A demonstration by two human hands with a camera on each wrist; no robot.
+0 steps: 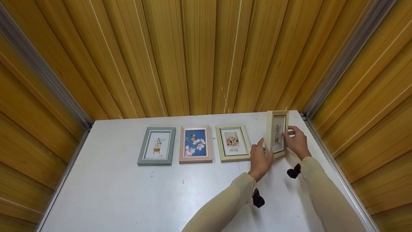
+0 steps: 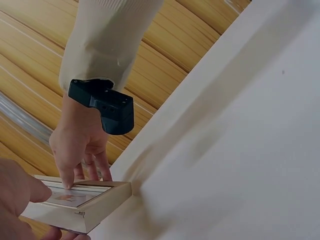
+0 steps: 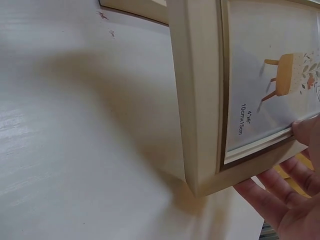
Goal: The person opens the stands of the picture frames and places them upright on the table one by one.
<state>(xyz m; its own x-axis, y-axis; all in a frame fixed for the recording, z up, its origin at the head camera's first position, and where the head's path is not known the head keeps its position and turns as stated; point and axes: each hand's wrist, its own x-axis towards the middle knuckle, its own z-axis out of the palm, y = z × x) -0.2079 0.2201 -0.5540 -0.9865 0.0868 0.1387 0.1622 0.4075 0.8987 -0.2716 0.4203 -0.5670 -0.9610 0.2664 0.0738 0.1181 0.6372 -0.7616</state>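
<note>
Both hands hold a cream picture frame [image 1: 269, 133], tilted up on its edge near the table's right end; its picture shows a plant in a stool-like pot. My left hand [image 1: 261, 161] grips the frame's left side, with the thumb at the front. On the opposite side my right hand [image 1: 297, 143] pinches the border, its thumb over the front and its fingers behind, as the right wrist view shows with the hand [image 3: 295, 190] at the frame's edge [image 3: 200, 100]. In the left wrist view the frame [image 2: 105, 205] lies between both hands.
Left of the held frame, a pale green frame [image 1: 235, 158], a pink frame [image 1: 195, 160] and a grey-green frame [image 1: 154, 163] lie in a row on the white table [image 1: 128, 199]. Wood-look panels [image 1: 199, 58] rise behind it and along both sides.
</note>
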